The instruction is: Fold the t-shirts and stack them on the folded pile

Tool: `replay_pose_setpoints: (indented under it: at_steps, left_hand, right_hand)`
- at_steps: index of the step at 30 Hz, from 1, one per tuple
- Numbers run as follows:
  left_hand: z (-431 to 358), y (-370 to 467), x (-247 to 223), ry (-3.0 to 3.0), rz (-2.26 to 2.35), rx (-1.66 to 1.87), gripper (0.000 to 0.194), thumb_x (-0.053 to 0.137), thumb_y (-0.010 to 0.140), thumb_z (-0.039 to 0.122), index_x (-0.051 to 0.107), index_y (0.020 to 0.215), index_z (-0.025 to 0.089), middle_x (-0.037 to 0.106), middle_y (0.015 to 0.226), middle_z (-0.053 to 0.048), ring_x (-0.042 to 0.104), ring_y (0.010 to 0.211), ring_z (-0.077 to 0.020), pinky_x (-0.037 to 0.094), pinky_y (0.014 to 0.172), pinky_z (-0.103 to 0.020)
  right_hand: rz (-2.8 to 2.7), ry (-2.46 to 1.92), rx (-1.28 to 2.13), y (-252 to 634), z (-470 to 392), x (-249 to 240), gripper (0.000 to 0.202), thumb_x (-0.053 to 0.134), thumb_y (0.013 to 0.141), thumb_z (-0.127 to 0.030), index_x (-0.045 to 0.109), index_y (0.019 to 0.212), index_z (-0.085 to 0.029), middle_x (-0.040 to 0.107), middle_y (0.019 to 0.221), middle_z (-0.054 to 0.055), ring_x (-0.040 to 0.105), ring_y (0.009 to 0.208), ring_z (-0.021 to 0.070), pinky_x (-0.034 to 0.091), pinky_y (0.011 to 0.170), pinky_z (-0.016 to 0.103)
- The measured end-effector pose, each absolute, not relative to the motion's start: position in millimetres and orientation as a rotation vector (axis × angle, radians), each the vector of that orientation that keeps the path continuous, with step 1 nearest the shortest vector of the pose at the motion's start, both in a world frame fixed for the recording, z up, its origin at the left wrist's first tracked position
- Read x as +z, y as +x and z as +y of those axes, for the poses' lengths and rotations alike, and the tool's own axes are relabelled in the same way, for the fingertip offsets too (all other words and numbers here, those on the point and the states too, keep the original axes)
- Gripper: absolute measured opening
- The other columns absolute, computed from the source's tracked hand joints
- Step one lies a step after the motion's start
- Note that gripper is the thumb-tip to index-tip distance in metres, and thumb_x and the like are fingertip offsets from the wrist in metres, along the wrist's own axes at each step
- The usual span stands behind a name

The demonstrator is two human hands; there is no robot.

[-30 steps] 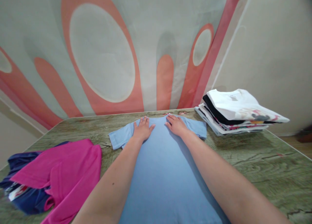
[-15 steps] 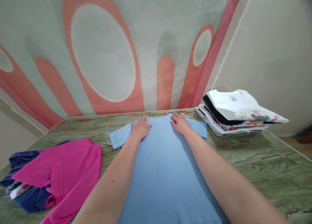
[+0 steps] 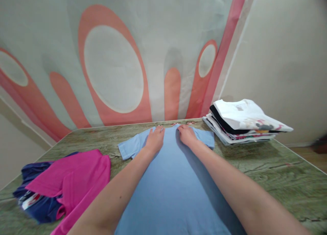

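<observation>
A light blue T-shirt (image 3: 176,190) lies spread on the table, its neck end toward the wall and its body running down to the bottom of the view. My left hand (image 3: 155,140) is at the left side of the neckline, fingers bent and closed on the fabric. Across the collar, my right hand (image 3: 187,135) pinches the other side of the neckline, fingertips curled in. Both short sleeves stick out beyond my hands. The exact folds of cloth under my fingers are hidden.
A crumpled pile with a pink garment (image 3: 84,173) and a navy garment (image 3: 46,209) lies at the left. At the back right stands a stack of folded shirts (image 3: 242,120), a white one on top. The wood-patterned table (image 3: 258,175) meets a patterned wall covering (image 3: 114,117).
My left hand has slid right toward the collar, and its spread fingers have closed. My right hand's fingers have curled at the neckline. The view has tilted up slightly.
</observation>
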State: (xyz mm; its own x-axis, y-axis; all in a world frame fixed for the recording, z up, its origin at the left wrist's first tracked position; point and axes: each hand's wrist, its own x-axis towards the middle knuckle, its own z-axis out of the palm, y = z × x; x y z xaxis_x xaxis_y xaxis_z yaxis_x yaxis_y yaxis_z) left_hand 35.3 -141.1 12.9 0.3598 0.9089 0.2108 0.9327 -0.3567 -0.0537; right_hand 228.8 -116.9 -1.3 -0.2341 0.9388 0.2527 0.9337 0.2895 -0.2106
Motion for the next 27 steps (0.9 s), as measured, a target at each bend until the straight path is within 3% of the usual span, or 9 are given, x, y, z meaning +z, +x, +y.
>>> replay_pose_setpoints:
  at_steps: [5, 10, 16, 21, 27]
  left_hand:
    - [-204.9, 39.6, -1.0, -2.592, -1.632, -0.166, 0.054, 0.024, 0.100, 0.036, 0.032, 0.148, 0.014, 0.030, 0.154, -0.011, 0.024, 0.144, -0.0237, 0.025, 0.114, -0.047]
    - [-239.4, 3.0, -14.8, -2.629, -1.605, -0.134, 0.058, 0.021, 0.100, 0.049, 0.025, 0.151, 0.023, 0.021, 0.158, -0.006, 0.016, 0.146, -0.0234, 0.016, 0.117, -0.049]
    - [-252.1, -37.1, -6.1, -2.591, -1.674, -0.083, 0.057, 0.025, 0.099, 0.048, 0.027, 0.151, 0.023, 0.023, 0.157, -0.007, 0.018, 0.145, -0.0233, 0.018, 0.116, -0.047]
    - [-285.7, -19.6, 2.8, -2.693, -1.614, -0.077, 0.059, 0.023, 0.100, 0.047, 0.021, 0.153, 0.020, 0.019, 0.158, -0.008, 0.014, 0.146, -0.0235, 0.019, 0.117, -0.047]
    - [-323.1, -12.5, 9.8, -2.865, -1.422, -0.045, 0.055, 0.024, 0.100, 0.047, 0.014, 0.152, 0.035, 0.016, 0.158, 0.000, 0.014, 0.146, -0.0222, 0.015, 0.117, -0.051]
  right_hand:
    - [-2.480, -1.366, 0.066, 206.1, -188.6, -6.3, 0.050, 0.031, 0.095, -0.019, 0.041, 0.144, -0.014, 0.033, 0.153, 0.010, 0.023, 0.143, 0.0229, 0.019, 0.115, 0.044]
    - [-2.469, -1.476, 0.165, 236.1, -228.9, -20.4, 0.057, 0.027, 0.099, -0.042, 0.034, 0.148, -0.014, 0.031, 0.154, 0.011, 0.022, 0.144, 0.0239, 0.019, 0.116, 0.049]
    - [-2.425, -1.555, 0.153, 290.6, -245.9, -21.5, 0.057, 0.029, 0.098, -0.045, 0.035, 0.148, -0.016, 0.030, 0.154, 0.010, 0.023, 0.144, 0.0233, 0.021, 0.116, 0.048]
    - [-2.460, -1.438, 0.252, 274.0, -283.1, -7.5, 0.059, 0.031, 0.098, -0.046, 0.030, 0.150, -0.018, 0.025, 0.156, 0.008, 0.018, 0.145, 0.0227, 0.021, 0.117, 0.046]
    - [-2.599, -1.192, 0.434, 260.6, -322.8, 2.4, 0.059, 0.034, 0.098, -0.048, 0.018, 0.152, -0.030, 0.020, 0.157, 0.001, 0.016, 0.145, 0.0214, 0.013, 0.120, 0.050]
